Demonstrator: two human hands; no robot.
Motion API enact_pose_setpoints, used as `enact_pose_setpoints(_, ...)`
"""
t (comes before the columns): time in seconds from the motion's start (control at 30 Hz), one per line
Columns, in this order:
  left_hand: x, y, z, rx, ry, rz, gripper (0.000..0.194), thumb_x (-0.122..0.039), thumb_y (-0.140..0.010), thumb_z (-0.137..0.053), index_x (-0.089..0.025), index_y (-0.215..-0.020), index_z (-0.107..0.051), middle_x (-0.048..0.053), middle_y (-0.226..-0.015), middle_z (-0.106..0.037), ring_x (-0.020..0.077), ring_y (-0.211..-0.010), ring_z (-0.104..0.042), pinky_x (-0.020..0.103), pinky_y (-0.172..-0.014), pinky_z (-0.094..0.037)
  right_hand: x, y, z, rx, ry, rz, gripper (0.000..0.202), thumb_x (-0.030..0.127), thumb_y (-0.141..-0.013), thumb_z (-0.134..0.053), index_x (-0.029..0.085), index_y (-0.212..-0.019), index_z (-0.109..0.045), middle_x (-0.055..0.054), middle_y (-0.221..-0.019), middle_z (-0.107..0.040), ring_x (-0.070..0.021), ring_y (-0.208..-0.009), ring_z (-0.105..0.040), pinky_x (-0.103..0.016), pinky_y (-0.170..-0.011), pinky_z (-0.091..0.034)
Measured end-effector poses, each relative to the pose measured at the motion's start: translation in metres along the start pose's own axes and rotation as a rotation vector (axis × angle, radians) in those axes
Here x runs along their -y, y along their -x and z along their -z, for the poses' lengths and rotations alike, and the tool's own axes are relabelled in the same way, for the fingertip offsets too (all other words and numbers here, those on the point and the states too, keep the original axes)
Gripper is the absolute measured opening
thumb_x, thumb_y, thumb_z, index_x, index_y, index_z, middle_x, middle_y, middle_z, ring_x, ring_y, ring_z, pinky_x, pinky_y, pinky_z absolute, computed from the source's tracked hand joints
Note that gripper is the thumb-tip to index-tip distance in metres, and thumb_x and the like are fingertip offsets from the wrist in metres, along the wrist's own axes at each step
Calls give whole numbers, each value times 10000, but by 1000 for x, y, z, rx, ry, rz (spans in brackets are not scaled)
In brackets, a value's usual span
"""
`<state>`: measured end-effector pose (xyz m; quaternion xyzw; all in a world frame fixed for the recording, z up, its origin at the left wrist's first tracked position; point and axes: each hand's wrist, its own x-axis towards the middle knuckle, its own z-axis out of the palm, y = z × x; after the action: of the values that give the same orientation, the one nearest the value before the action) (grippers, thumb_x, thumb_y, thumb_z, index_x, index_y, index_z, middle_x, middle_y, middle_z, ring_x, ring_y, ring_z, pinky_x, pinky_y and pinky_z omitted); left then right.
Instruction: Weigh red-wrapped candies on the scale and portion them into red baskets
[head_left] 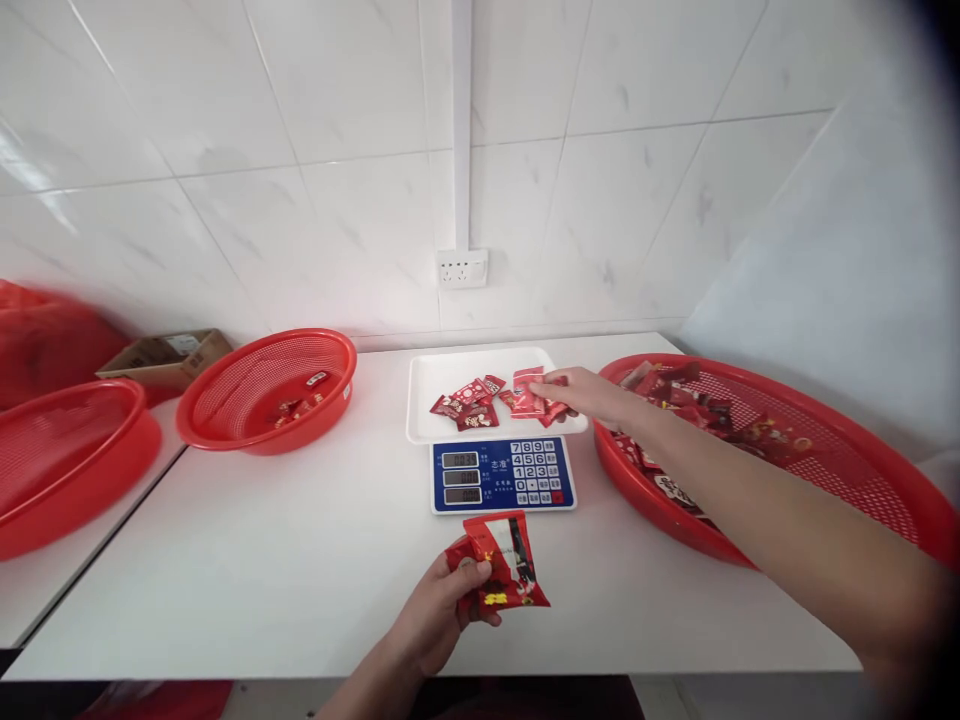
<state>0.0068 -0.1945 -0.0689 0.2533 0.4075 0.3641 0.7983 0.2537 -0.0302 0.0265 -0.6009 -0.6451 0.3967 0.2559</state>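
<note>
My left hand [439, 615] is closed round small red snack packets [510, 560], held above the table in front of the digital scale [502, 477]. My right hand [581, 392] reaches over the right part of the scale's white tray [431, 366], its fingers closed on a red packet [528, 393]; how many it grips I cannot tell. Left of that hand, several dark red packets [472, 403] lie in a loose pile on the tray. The scale has a blue panel with number keys and three displays.
A large red basket [862, 480] with many packets stands at right, beneath my right forearm. To the left are a red basket [341, 385] with a few packets, another red basket [82, 480], a cardboard box [142, 365] and a red bag [45, 345]. A socket [463, 268] is on the wall.
</note>
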Motion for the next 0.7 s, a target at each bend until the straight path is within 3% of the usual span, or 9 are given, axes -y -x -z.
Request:
enact_pose_setpoints(0.17,1,10,13,-60,25,-37,299,-299,-693,-734,-128,-917,-633,95,-888,-690,175,-742,-637,228,-531,-491,9,-27,-12,20,108,-20,482,649,-699,-587,180,-596,-548,-9,-476,-547,-142,-467,-550,-231,-421,-296)
enact_pose_setpoints(0.33,5,8,21,-80,37,-12,289,-288,-696,-731,-132,-919,-632,91,-890,-689,176,-742,-638,229,-528,-490,2,-11,-3,-20,184,-63,462,630,-755,-529,181,-675,-598,-14,-482,-555,-158,-491,-558,-242,-443,-312)
enact_pose_setpoints(0.47,5,2,16,-30,23,15,272,-286,-701,-727,-121,-900,-643,97,-873,-693,177,-749,-638,226,-531,-490,1,0,1,-38,193,-115,497,587,-751,-570,182,-1032,-630,-6,-544,-583,-152,-490,-554,-239,-444,-335)
enact_pose_setpoints(0.57,4,-1,10,11,24,12,290,-286,-693,-734,-124,-915,-643,95,-860,-695,181,-744,-641,229,-529,-492,-2,-6,0,-37,150,-156,687,556,-779,-561,164,-1330,-437,3,-570,-587,-139,-484,-543,-231,-434,-344)
enact_pose_setpoints(0.63,3,-1,9,19,32,7,297,-283,-686,-740,-129,-921,-644,88,-858,-694,184,-747,-644,232,-528,-493,-4,-14,-2,-21,101,-186,719,547,-818,-511,138,-1387,-349,-2,-587,-597,-129,-476,-533,-226,-424,-346)
enact_pose_setpoints(0.7,3,0,10,11,35,1,295,-285,-683,-742,-130,-914,-646,86,-855,-694,187,-750,-645,233,-530,-492,-4,-22,-5,8,51,-212,646,546,-838,-480,133,-1332,-428,-15,-615,-613,-116,-465,-517,-221,-414,-345)
